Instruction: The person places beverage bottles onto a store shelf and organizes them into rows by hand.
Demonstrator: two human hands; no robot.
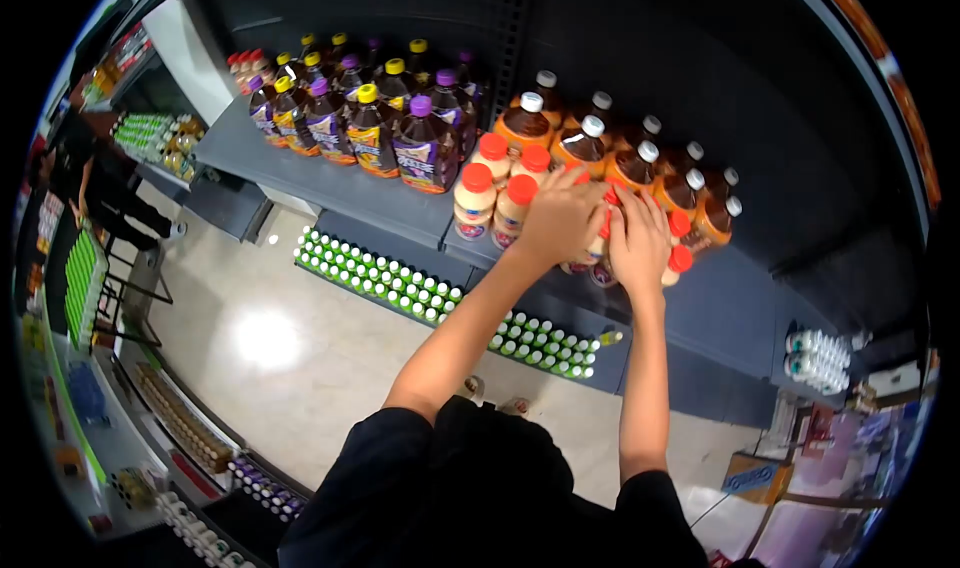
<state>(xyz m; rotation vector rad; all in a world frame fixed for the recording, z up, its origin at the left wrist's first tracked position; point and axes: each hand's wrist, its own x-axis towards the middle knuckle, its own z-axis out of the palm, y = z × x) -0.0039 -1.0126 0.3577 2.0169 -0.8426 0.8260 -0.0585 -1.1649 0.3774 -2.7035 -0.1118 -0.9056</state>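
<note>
Both arms reach forward to a dark shelf. My left hand lies over red-capped bottles of pale contents, its fingers bent over their caps. Close beside it, my right hand rests among the same bottles, fingers pointing away from me. Whether either hand grips a bottle is hidden beneath the fingers. Some red-capped bottles stand stacked left of my left hand, and another is right of my right hand. Behind them stand larger dark bottles with white caps and orange labels.
Dark bottles with purple and yellow caps stand left on the shelf. Green bottles with white caps line a lower shelf. White bottles are at the right. A person in dark clothes stands at the far left. A cardboard box is lower right.
</note>
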